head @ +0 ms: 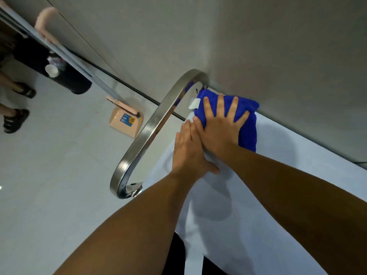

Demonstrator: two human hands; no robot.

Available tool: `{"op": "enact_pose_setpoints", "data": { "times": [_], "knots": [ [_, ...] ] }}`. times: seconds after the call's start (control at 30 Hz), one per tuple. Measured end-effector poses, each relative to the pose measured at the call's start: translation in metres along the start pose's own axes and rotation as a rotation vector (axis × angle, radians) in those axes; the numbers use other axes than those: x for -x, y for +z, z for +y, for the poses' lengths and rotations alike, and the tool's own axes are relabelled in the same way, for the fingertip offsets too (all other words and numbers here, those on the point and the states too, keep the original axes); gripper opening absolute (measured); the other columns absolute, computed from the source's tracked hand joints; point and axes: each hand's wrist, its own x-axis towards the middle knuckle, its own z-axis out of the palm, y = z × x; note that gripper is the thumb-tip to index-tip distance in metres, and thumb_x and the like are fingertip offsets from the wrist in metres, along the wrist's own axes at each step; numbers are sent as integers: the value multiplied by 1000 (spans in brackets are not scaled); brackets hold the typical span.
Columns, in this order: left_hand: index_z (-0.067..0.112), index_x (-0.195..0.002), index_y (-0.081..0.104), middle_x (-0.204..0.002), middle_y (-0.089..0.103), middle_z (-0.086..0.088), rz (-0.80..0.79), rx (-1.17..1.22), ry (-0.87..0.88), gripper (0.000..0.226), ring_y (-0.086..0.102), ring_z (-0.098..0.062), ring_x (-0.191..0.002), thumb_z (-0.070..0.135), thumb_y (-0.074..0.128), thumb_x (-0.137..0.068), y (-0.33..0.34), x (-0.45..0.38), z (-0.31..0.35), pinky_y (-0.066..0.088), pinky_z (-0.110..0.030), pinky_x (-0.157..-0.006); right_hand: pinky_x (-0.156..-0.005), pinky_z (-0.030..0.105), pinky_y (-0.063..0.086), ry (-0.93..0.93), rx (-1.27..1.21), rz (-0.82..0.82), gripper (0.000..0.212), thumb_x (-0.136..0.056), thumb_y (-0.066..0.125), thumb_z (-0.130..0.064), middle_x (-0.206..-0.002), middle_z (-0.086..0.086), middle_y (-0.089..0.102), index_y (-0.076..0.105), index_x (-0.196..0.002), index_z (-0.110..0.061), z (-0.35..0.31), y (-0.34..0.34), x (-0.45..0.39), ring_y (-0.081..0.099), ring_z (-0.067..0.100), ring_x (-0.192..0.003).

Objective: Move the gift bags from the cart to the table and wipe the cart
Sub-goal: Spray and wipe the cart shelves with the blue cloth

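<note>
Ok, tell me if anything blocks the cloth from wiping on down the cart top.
Nothing visible does. The right hand presses the blue cloth flat at the far corner; the cart top nearer the person shows bare.

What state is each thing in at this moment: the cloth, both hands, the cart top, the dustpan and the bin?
Cloth: bunched, flat on the cart top at the corner by the handle.
Right hand: fingers spread, pressing the cloth.
Left hand: flat, fingers straight, beside the right hand.
Cart top: no bags in view.
Handle: untouched.
Dustpan: standing on the floor.
Bin: holds rubbish.
</note>
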Motion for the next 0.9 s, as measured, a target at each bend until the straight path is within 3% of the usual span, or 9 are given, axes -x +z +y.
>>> {"op": "enact_pose_setpoints", "data": {
  "times": [0.1,0.23,0.33,0.5,0.63,0.73,0.83,0.9],
  "knots": [
    [21,-160,-11,-169,-8,-2,26,56,-72,159,-10,-26,-155,61,94,-49,2,13,-8,0,-40,-124,-111,76,12,-41,-15,55,76,-96,16,-74,-166,12,20,19,-159,-32,-16,1,-7,13,49,-150],
    [20,-161,1,-170,0,-2,60,-37,-22,128,-4,-24,-156,80,69,-70,8,41,-30,0,-42,-126,-109,77,16,-63,-32,127,74,-98,17,-73,-162,16,28,30,-156,-30,-14,9,-8,20,51,-147],
    [18,-161,9,-170,4,-5,106,-136,-71,108,2,-25,-156,84,45,-83,13,65,-55,4,-41,-126,-110,76,17,-73,-24,175,72,-99,17,-73,-161,16,31,33,-156,-30,-12,13,-5,24,50,-147],
    [24,-160,11,-170,1,-3,140,-148,-140,90,2,-28,-156,80,30,-93,30,97,-80,3,-46,-127,-112,75,14,-168,-26,160,70,-99,18,-72,-163,13,29,32,-156,-32,-14,17,11,22,47,-148],
    [21,-155,29,-167,17,-7,146,-66,-93,82,17,-32,-151,71,48,-92,27,88,-84,16,-53,-124,-114,73,12,-214,4,112,72,-98,17,-73,-166,11,21,25,-158,-34,-31,21,42,17,45,-150],
    [18,-149,44,-161,31,-9,178,-57,-41,66,28,-31,-147,53,59,-95,15,100,-91,24,-45,-121,-114,73,11,-205,36,46,75,-95,12,-76,-168,7,15,17,-159,-37,-46,26,65,13,43,-152],
    [15,-123,67,-140,54,-11,307,-188,-35,39,51,-32,-123,38,68,-91,13,135,-106,45,-43,-100,-114,73,10,-217,6,48,73,-96,16,-76,-167,7,18,22,-158,-37,-60,30,88,15,43,-151],
    [10,-110,71,-126,60,-15,395,-101,-28,31,59,-36,-109,27,76,-85,29,164,-126,54,-43,-87,-113,73,11,-226,-20,64,71,-97,20,-74,-166,8,21,27,-157,-36,-68,34,104,17,44,-150]
  ]
}}
